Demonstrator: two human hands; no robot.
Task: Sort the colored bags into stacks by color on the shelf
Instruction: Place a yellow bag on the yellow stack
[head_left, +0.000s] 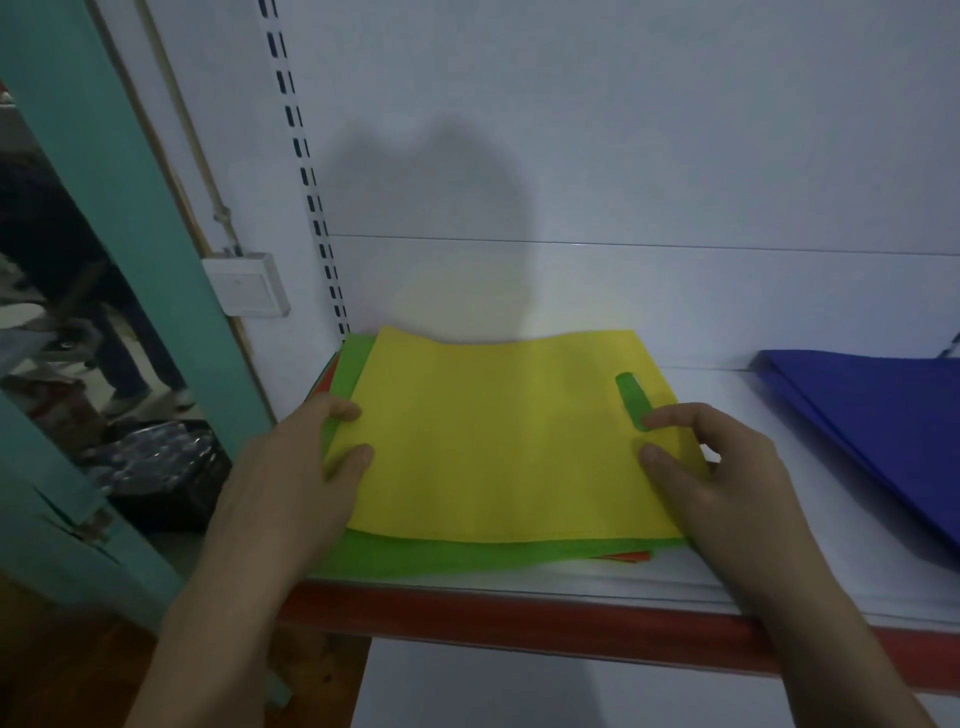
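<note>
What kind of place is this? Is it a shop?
Probably a shop or stockroom. The white shelf has a red front edge, a slotted rail runs up the back wall, and flat bags lie stacked: a yellow bag here, blue bags beside.

A white wall (623, 130) stands at the back, with a big gray shadow (441, 208) on it. A white strip with rows of little black holes (306, 171) runs down the wall's left edge. Left of the strip, a thin pipe (179, 119) comes down to a white switch box (247, 285). Next to that is a slanted blue-green frame (119, 171). Past the frame it is dark and blurry: maybe a person's legs (130, 353), and lower down a black crate (171, 467) with shiny things inside. The floor (52, 649) is brown.
</note>
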